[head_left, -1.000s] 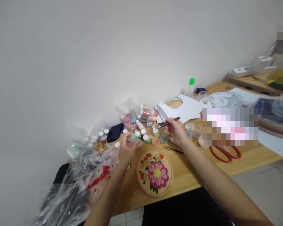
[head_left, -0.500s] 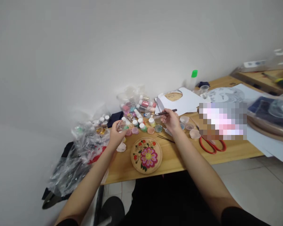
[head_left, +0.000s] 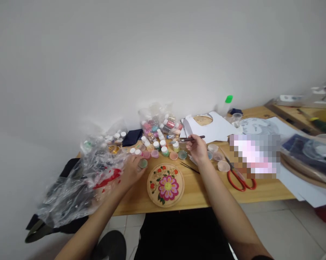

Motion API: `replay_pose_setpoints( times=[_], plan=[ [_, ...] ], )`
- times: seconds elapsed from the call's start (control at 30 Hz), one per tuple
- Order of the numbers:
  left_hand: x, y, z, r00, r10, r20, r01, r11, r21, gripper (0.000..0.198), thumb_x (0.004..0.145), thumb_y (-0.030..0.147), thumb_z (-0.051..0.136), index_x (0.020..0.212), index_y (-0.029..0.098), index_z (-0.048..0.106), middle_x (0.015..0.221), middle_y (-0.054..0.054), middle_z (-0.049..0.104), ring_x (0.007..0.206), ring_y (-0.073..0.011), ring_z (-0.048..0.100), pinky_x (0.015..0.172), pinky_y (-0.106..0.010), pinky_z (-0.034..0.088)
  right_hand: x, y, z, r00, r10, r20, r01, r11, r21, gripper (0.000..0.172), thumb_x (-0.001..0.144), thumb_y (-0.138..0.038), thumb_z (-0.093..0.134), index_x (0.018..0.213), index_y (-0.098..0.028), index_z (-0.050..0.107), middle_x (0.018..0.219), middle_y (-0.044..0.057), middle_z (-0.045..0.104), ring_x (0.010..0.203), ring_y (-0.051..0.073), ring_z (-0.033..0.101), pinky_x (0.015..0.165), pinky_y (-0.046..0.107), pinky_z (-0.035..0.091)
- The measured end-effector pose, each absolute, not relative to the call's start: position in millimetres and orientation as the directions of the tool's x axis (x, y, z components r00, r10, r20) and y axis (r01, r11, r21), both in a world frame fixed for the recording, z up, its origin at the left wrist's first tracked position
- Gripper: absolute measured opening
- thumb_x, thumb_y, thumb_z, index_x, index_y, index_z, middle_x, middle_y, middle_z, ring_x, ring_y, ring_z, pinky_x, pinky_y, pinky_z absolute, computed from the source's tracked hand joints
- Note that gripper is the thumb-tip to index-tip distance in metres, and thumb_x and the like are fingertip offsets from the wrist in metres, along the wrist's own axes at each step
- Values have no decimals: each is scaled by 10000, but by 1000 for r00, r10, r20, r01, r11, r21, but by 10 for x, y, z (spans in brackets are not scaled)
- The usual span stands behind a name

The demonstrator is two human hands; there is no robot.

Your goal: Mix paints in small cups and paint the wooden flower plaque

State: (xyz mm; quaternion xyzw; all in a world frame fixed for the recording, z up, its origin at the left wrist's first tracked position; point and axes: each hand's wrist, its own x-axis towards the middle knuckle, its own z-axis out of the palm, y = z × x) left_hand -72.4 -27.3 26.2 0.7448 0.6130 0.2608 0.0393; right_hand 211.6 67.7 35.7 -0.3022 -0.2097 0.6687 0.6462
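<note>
My left hand (head_left: 132, 170) rests low on the wooden table (head_left: 201, 193), its fingers closed round a small clear pot with a green tint (head_left: 142, 163). My right hand (head_left: 197, 148) is raised over the table and pinches a thin dark brush (head_left: 188, 139) that points left. Between my hands lies a round wooden disc (head_left: 165, 185) painted with a pink flower, red fruits and green leaves. Behind the disc stands a row of small paint pots (head_left: 163, 151) with white caps and open coloured cups.
Crumpled clear plastic bags (head_left: 78, 184) cover the table's left end. Red-handled scissors (head_left: 240, 179), thin dark sticks (head_left: 188, 167), white paper sheets (head_left: 211, 126), a green-capped bottle (head_left: 227, 102) and a blue patterned plate (head_left: 257, 124) lie to the right. A white wall rises behind.
My left hand has come down from the pots toward the table's front with the small pot in it. My right hand holds the brush in much the same place. The camera has pulled back.
</note>
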Motion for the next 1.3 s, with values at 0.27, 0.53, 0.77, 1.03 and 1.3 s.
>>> replay_pose_setpoints(
  times=[0.27,0.53,0.77,1.03,1.3],
  plan=[
    [-646,-302,122,116,930,348,910,-240,339,244,821,340,648,1009,186,656,1050,-113,679,1040,-296,599,939,-470,479,2092,632,320,17,992,-122,-683,-78,-726,235,679,-357,733,651,-186,574,463,-55,556,349,69,482,312,160,385],
    [-677,-387,16,91,907,411,985,-142,94,374,852,429,654,1160,217,637,1138,-144,654,1060,-329,604,887,-470,485,2175,594,378,-31,994,-102,-633,-99,-768,229,643,-354,758,638,-193,595,518,-59,586,364,64,500,307,155,390],
    [-636,-497,178,96,925,367,989,-130,69,666,846,495,666,1388,182,440,1164,-144,626,1067,-307,607,910,-456,493,2138,653,321,4,981,-192,-591,-153,-792,287,633,-396,799,614,-193,596,545,-60,598,354,63,504,301,167,365],
    [-601,-985,75,-107,887,448,980,18,199,532,860,331,661,1339,188,478,1157,-140,601,1101,-314,586,946,-489,476,2085,528,513,21,999,-39,-431,-26,-902,272,698,-404,772,629,-194,613,531,-28,571,364,99,525,337,228,377],
    [-438,-1373,-106,-226,850,477,954,94,285,196,883,248,596,1072,204,630,1117,-126,615,1107,-293,596,1010,-502,451,2011,476,462,29,998,54,-423,61,-904,267,673,-402,740,604,-198,583,517,-39,587,364,86,501,328,206,340]
  ],
)
